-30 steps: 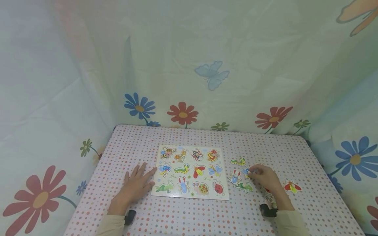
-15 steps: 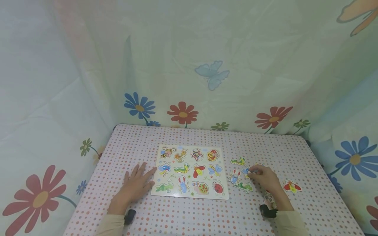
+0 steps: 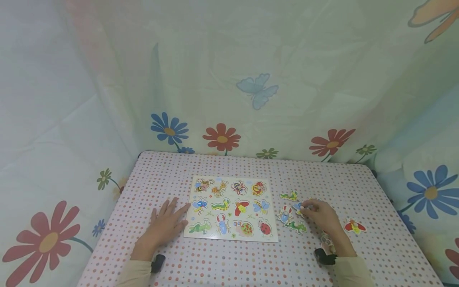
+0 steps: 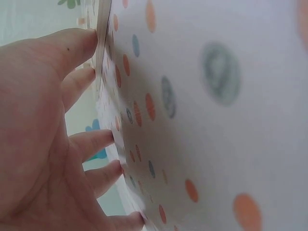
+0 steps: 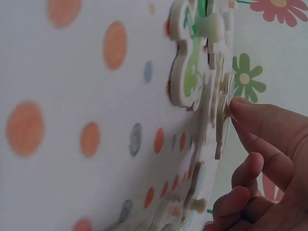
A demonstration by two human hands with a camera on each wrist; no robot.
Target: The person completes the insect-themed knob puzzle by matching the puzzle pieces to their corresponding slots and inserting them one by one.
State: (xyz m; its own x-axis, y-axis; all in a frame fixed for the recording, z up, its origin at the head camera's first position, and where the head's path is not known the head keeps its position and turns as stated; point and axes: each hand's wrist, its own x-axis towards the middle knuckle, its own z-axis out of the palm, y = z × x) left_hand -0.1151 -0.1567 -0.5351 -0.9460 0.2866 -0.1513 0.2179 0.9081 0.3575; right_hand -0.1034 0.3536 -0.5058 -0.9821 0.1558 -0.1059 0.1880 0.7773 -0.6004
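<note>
A wooden puzzle board (image 3: 229, 238) with printed insects lies flat on the dotted tabletop. My left hand (image 3: 163, 227) rests with spread fingers at the board's left edge; in the left wrist view the thumb (image 4: 79, 45) touches that edge. On the other side of the board, my right hand (image 3: 322, 217) pinches the peg of a blue-winged insect puzzle piece (image 3: 297, 206) between thumb and finger. The right wrist view shows this piece (image 5: 221, 120) edge-on, close to other pieces. Around it lie a caterpillar piece (image 3: 289, 195), a stag beetle piece (image 3: 285, 215) and a grasshopper piece (image 3: 296, 227).
A red-winged insect piece (image 3: 355, 227) lies to the right of my right hand. More pieces (image 3: 327, 241) are partly hidden under the right wrist. A flower-printed curtain (image 3: 222, 99) stands behind the table and at its sides.
My right hand stays almost in place, and the pinched blue-winged piece has shifted very slightly. The left hand and the board have not moved.
</note>
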